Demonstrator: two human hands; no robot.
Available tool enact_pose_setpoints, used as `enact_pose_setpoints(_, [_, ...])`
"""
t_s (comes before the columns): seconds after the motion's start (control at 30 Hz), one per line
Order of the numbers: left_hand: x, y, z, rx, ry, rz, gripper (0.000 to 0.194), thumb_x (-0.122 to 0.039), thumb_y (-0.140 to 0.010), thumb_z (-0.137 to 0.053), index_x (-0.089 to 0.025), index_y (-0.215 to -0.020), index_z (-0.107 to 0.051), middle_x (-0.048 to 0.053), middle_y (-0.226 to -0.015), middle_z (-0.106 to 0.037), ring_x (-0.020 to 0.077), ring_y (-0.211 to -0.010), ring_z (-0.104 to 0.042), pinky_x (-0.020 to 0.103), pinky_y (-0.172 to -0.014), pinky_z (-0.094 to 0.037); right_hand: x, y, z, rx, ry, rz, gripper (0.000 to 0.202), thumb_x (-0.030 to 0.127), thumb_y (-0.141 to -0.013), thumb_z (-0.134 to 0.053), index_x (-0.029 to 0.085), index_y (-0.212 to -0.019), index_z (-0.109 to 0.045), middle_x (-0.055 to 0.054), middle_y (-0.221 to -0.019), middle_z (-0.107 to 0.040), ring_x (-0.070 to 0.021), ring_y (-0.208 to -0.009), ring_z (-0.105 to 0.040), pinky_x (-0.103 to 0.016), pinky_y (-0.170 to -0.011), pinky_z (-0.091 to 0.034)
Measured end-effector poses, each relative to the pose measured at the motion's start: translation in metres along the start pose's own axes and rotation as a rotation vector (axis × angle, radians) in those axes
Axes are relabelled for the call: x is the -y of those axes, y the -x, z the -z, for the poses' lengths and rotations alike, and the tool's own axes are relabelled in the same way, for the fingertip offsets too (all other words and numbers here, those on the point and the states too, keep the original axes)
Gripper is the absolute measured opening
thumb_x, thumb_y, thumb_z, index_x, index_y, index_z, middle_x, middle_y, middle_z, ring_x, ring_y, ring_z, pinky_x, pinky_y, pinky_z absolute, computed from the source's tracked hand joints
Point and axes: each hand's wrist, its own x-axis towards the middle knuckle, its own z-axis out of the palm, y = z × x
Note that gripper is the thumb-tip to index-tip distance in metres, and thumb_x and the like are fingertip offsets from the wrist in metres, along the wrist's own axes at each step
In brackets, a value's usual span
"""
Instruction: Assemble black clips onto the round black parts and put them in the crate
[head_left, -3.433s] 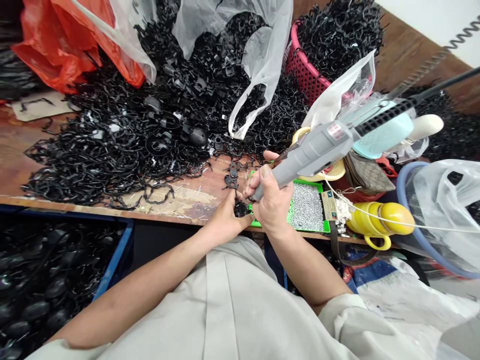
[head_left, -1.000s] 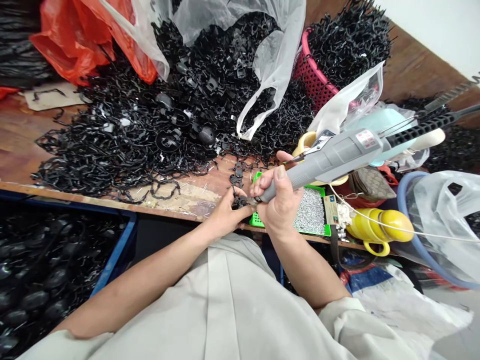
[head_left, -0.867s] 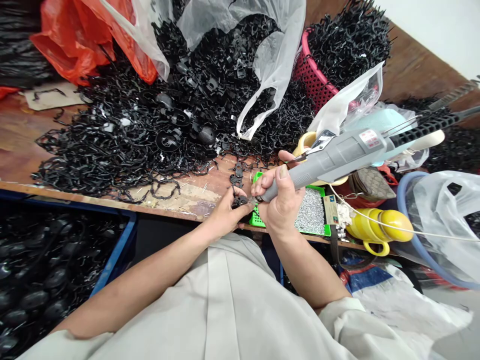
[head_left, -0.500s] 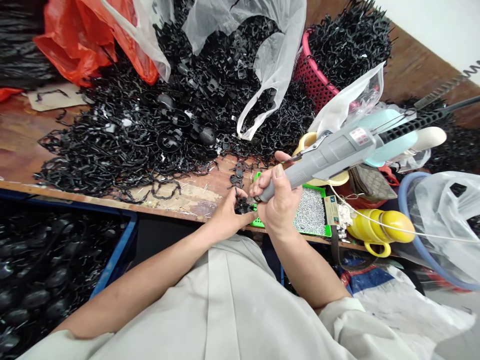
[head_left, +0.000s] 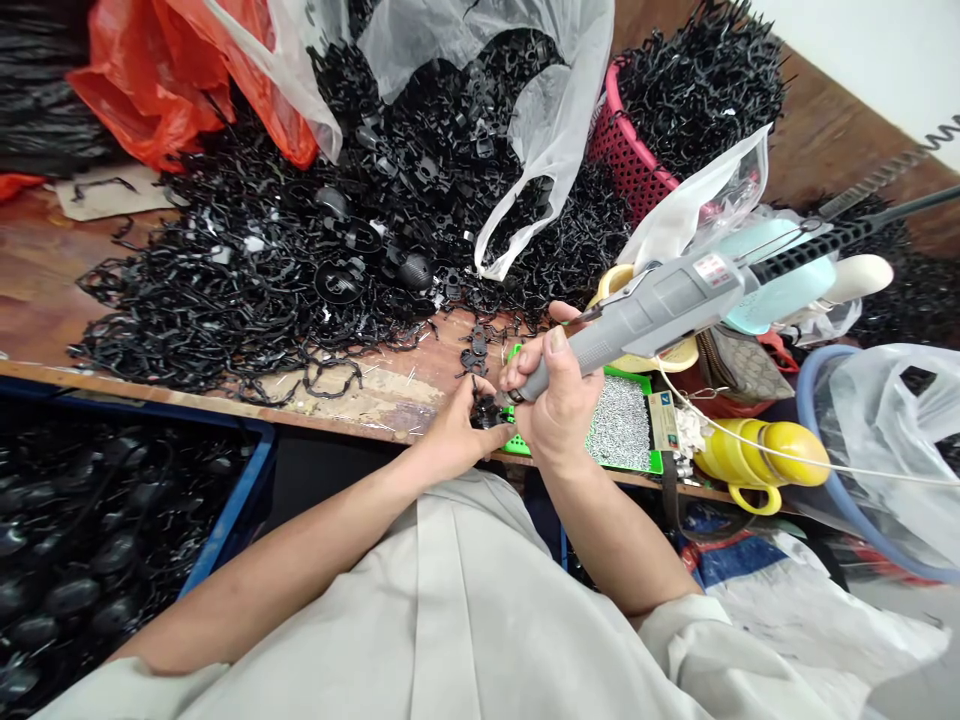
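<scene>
My right hand [head_left: 556,390] is wrapped round a grey electric screwdriver [head_left: 645,310], held slanting with its tip end toward my left hand. Between thumb and fingers, my left hand [head_left: 459,430] grips a small black plastic part [head_left: 486,410] at the table's front edge. The screwdriver's nose is right at this part; whether the bit touches it is hidden by my fingers. Under and beside my right hand sits a green tray [head_left: 655,462] of small silvery screws [head_left: 619,425]. A few black pieces [head_left: 474,350] lie just beyond my left hand.
Heaps of black plastic parts [head_left: 225,280] cover the wooden table [head_left: 390,390]. Behind stand a pink basket [head_left: 637,165] and a red bag [head_left: 161,80]. To the right are a yellow cup [head_left: 787,450] and a blue-rimmed bucket [head_left: 810,400]. A blue crate [head_left: 232,505] is below left.
The screwdriver's rear end and its cable have shifted very slightly. Both hands keep the same grip and place.
</scene>
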Motion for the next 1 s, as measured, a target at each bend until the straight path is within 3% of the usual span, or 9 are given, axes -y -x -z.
enact_pose_setpoints(0.3, [-0.0005, 0.0004, -0.0011, -0.029, -0.017, -0.009, 0.040, -0.030, -0.069, -0.073, -0.021, -0.100, -0.048, 0.000, -0.094, -0.057, 0.0169, -0.088, -0.052, 0.028, -0.077, -0.040, -0.0034, 0.0010, -0.0005, 0.014, 0.045, 0.034, 0.037, 0.045, -0.082, -0.066, 0.026, -0.111, -0.053, 0.009, -0.057, -0.050, -0.0077, -0.041, -0.049, -0.022, -0.041, -0.041])
enact_pose_setpoints(0.83, [0.0009, -0.0008, -0.0013, -0.037, -0.130, 0.008, 0.043, -0.030, -0.071, -0.071, -0.020, -0.106, -0.048, 0.002, -0.101, -0.060, 0.0194, -0.095, -0.054, 0.031, -0.084, -0.042, -0.0040, 0.0032, -0.0001, 0.023, 0.090, 0.037, 0.027, 0.046, -0.081, -0.067, 0.022, -0.086, -0.057, 0.008, -0.055, -0.050, -0.0074, -0.041, -0.049, -0.022, -0.044, -0.045])
enact_pose_setpoints(1.0, [-0.0046, 0.0019, -0.0027, -0.063, -0.169, 0.021, 0.043, -0.035, -0.071, -0.071, -0.020, -0.105, -0.049, 0.002, -0.100, -0.060, 0.0201, -0.095, -0.054, 0.032, -0.083, -0.042, -0.0071, 0.0020, -0.0010, 0.050, 0.051, 0.049, 0.024, 0.041, -0.081, -0.067, 0.023, -0.094, -0.056, 0.009, -0.055, -0.052, -0.0071, -0.040, -0.049, -0.022, -0.043, -0.044])
